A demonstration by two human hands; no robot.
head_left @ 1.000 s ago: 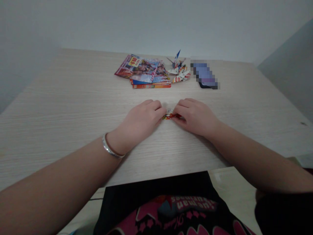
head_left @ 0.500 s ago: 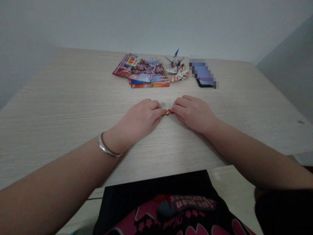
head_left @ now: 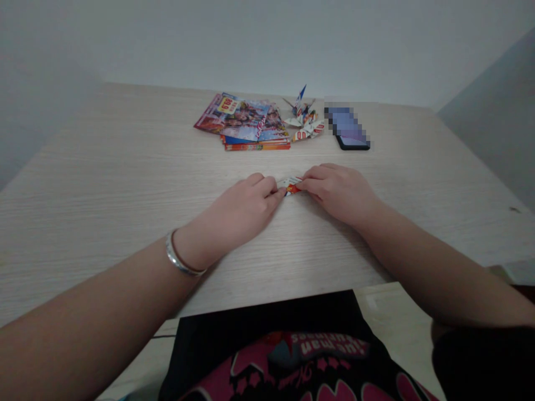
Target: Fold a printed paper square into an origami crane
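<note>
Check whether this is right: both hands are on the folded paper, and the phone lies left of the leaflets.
Wrong side: the head view shows the phone right of the leaflets. The left hand and right hand are on the folded paper.

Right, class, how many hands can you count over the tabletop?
2: the left hand, fingers on the left end of the small folded paper, and the right hand, fingers on its right end. Neither is hidden.

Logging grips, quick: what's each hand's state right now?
Left hand: closed, holding the left end of folded paper.
Right hand: closed, holding its right end.
</note>
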